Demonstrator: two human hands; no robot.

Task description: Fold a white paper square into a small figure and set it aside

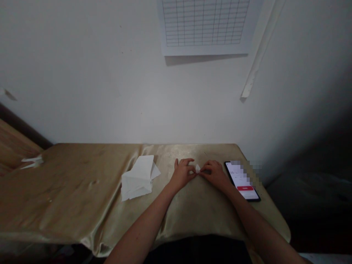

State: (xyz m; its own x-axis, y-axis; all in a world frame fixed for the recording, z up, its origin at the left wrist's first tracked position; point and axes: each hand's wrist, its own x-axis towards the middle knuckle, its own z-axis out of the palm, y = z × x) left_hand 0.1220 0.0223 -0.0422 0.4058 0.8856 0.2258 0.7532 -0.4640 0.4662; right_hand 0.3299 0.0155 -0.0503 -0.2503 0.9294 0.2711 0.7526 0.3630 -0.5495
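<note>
Between my two hands is a small white piece of paper [197, 168], its tip pointing up. My left hand [183, 171] pinches its left side with thumb and forefinger, the other fingers raised and spread. From the right, my right hand [216, 174] pinches the same piece at its lower edge, fingers curled. Both hands rest low over the gold cloth on the table. To the left of my left hand lies a loose pile of white paper sheets [139, 178], some folded or torn at the edges.
A phone [243, 181] with a lit screen lies right of my right hand. The table [68, 190] has a shiny, wrinkled gold cover and stands against a white wall. White scraps [33, 160] lie at the far left. A printed grid sheet [205, 27] hangs on the wall.
</note>
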